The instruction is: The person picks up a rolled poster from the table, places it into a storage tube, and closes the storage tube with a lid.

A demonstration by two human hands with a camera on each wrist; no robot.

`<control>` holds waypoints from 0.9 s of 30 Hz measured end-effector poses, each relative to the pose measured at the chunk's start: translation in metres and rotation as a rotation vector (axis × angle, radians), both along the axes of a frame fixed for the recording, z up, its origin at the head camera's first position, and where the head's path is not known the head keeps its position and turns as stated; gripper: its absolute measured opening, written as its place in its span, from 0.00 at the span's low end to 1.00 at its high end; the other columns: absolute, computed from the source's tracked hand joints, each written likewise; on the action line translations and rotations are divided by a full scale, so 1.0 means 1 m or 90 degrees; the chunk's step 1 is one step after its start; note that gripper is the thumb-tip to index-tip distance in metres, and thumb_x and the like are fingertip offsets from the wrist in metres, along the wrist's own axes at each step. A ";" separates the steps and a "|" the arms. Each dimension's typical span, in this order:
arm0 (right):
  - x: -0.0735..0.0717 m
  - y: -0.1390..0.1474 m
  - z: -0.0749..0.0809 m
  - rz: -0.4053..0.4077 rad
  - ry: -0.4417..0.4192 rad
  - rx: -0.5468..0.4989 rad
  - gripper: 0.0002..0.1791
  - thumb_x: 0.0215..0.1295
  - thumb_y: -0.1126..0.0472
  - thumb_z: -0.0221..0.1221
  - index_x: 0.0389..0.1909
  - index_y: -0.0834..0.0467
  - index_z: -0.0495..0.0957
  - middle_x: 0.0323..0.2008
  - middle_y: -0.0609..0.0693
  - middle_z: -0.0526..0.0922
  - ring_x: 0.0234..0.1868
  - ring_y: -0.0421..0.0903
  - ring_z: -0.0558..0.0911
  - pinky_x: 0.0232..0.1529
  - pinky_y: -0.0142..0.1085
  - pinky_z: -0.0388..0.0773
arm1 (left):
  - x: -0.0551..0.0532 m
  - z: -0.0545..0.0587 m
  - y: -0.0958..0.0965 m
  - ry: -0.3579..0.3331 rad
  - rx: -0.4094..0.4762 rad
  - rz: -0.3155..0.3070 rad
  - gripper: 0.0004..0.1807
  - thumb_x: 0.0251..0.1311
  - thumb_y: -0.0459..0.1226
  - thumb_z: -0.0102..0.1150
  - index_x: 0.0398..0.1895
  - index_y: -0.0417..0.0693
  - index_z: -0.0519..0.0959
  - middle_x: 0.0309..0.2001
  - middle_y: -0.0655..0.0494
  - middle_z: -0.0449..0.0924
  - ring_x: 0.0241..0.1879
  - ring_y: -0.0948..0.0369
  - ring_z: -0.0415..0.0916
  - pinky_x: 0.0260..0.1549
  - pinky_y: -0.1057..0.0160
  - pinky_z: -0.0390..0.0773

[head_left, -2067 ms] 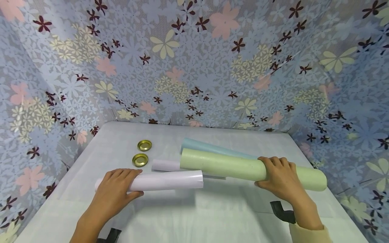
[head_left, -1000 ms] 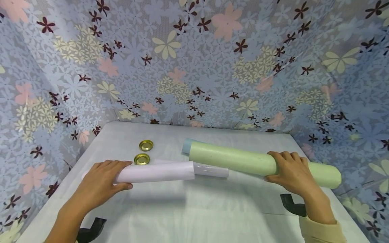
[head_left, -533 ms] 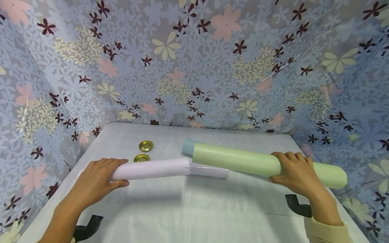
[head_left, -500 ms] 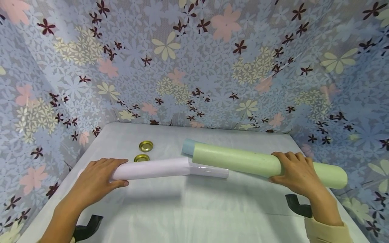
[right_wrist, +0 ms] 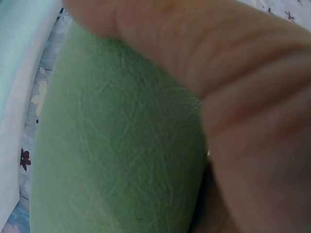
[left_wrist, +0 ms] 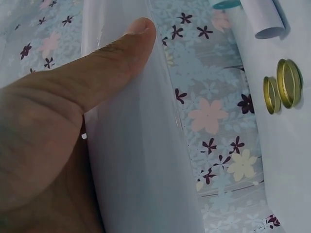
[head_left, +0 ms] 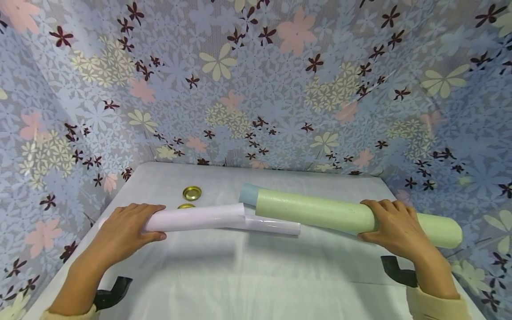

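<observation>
My left hand (head_left: 122,233) grips a glossy white paper roll (head_left: 196,218) near its left end, thumb along the near side. The left wrist view shows that thumb lying across the white roll (left_wrist: 141,145). With my right hand (head_left: 396,226) I hold a thicker pale green roll (head_left: 316,210) toward its right end; its fibrous surface fills much of the right wrist view. Both held rolls lie roughly sideways, above the table. Between them, a thinner white roll (head_left: 276,225) rests on the table, partly hidden by the held white one. Behind the green roll, a light blue roll (head_left: 249,194) mostly disappears.
Two gold round lids lie on the white-covered table (head_left: 256,284) at back left: the far lid (head_left: 192,193) shows whole, the near lid (head_left: 186,206) is partly covered by the held white roll. A flowered curtain (head_left: 256,89) encloses the back and sides.
My left hand has carried the white roll left and slightly away from me, over part of the near lid. My right hand has shifted the green roll right, uncovering more of the blue roll's left end.
</observation>
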State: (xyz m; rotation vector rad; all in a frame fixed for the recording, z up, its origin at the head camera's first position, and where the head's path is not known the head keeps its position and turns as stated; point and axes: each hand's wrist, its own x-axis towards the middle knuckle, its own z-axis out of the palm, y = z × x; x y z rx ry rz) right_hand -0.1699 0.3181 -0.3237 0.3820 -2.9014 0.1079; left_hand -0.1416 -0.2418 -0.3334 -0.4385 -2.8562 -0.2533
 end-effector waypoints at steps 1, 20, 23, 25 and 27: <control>0.000 0.001 0.000 -0.001 -0.002 -0.001 0.45 0.39 0.43 0.72 0.61 0.53 0.67 0.51 0.64 0.75 0.49 0.66 0.69 0.46 0.59 0.58 | -0.001 0.000 -0.001 0.000 -0.001 -0.001 0.35 0.43 0.52 0.71 0.57 0.50 0.75 0.50 0.48 0.81 0.48 0.46 0.76 0.46 0.44 0.69; -0.001 0.002 0.003 0.006 -0.005 0.004 0.46 0.39 0.44 0.72 0.61 0.53 0.67 0.51 0.64 0.76 0.48 0.66 0.70 0.45 0.58 0.58 | -0.013 0.003 -0.003 -0.029 -0.014 0.002 0.35 0.45 0.52 0.70 0.57 0.48 0.74 0.51 0.45 0.81 0.49 0.45 0.76 0.44 0.45 0.70; 0.000 0.002 0.004 0.006 -0.003 0.004 0.45 0.39 0.44 0.73 0.61 0.53 0.67 0.51 0.64 0.76 0.48 0.66 0.70 0.45 0.58 0.58 | -0.015 0.003 -0.003 -0.025 -0.014 -0.002 0.35 0.45 0.52 0.70 0.57 0.48 0.74 0.51 0.45 0.81 0.49 0.45 0.76 0.44 0.45 0.70; 0.000 0.002 0.004 0.007 -0.003 0.004 0.45 0.39 0.45 0.73 0.61 0.53 0.67 0.51 0.64 0.76 0.48 0.66 0.70 0.44 0.58 0.59 | -0.016 0.003 -0.003 -0.021 -0.013 -0.003 0.35 0.45 0.51 0.70 0.57 0.48 0.74 0.51 0.45 0.81 0.49 0.45 0.76 0.44 0.45 0.70; 0.000 0.002 0.004 0.008 -0.003 0.005 0.45 0.39 0.44 0.73 0.61 0.53 0.67 0.50 0.64 0.76 0.48 0.65 0.70 0.44 0.58 0.59 | -0.016 0.003 -0.003 -0.017 -0.013 -0.004 0.35 0.45 0.51 0.70 0.57 0.47 0.74 0.51 0.45 0.81 0.49 0.45 0.76 0.44 0.45 0.70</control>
